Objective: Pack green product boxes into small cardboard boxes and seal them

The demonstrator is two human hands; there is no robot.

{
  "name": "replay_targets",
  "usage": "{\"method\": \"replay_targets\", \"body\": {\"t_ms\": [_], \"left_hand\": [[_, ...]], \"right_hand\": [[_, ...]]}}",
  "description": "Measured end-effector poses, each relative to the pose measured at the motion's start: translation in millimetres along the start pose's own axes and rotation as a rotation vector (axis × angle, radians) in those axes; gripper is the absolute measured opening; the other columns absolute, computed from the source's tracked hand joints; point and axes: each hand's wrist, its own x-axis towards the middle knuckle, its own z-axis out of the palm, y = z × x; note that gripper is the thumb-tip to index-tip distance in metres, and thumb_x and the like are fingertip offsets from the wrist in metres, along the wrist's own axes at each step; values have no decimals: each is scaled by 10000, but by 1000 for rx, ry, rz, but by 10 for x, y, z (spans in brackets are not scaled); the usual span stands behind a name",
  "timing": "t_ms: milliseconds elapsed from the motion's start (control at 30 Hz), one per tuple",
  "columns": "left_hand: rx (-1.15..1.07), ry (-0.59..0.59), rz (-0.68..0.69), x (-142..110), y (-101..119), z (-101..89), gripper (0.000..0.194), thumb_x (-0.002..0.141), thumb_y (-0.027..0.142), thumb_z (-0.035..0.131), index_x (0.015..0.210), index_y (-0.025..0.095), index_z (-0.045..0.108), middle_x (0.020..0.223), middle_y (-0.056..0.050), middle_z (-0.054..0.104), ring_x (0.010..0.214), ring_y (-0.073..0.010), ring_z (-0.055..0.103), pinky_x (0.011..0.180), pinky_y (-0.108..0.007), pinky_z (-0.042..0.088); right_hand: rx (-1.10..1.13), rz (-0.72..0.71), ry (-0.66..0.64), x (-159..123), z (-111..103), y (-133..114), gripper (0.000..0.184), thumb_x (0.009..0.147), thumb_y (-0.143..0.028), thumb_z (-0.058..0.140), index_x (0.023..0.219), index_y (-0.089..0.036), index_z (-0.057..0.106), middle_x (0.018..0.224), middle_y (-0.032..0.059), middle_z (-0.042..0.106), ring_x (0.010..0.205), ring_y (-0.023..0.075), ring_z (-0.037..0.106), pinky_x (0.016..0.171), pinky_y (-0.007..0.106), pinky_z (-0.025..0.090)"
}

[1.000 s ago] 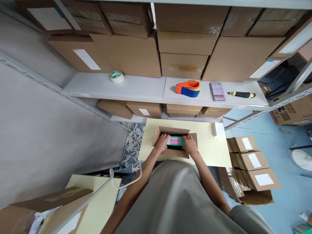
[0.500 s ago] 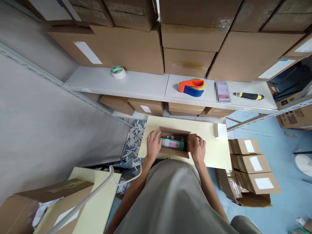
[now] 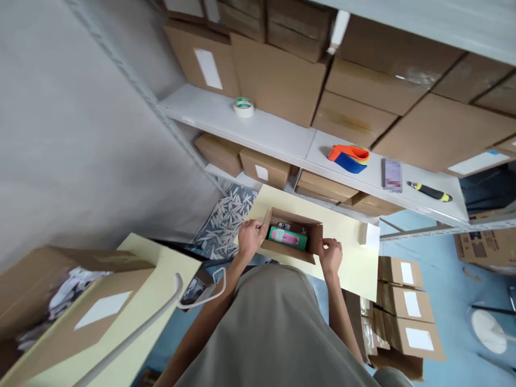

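A small open cardboard box stands on a pale yellow table in front of me. Inside it lies a green and pink package, with some crumpled grey-white material behind it. My left hand is at the box's left end, its fingers closed on the raised end flap. At the opposite end, my right hand has its fingers curled against the right edge of the box. The fingertips of that hand are partly hidden.
A small white box sits at the table's right end. The shelf ahead holds a tape roll, an orange-blue tape dispenser and a yellow-black cutter. Stacked cartons stand right; a large open carton is left.
The camera view has turned and tilted. My left hand has pulled the left flap up into view, and my right hand has shifted slightly outward at the right end.
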Motion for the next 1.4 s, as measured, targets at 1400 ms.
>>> {"method": "replay_targets", "body": {"t_ms": [1400], "left_hand": [[-165, 989, -916, -3869, -3089, -2625, 245, 1005, 329, 666, 1223, 216, 687, 1242, -98, 717, 868, -197, 719, 874, -340, 586]], "right_hand": [[-70, -1286, -551, -2950, 2072, -4985, 367, 1097, -364, 508, 973, -182, 801, 1025, 129, 787, 1035, 271, 679, 980, 344, 496]]}}
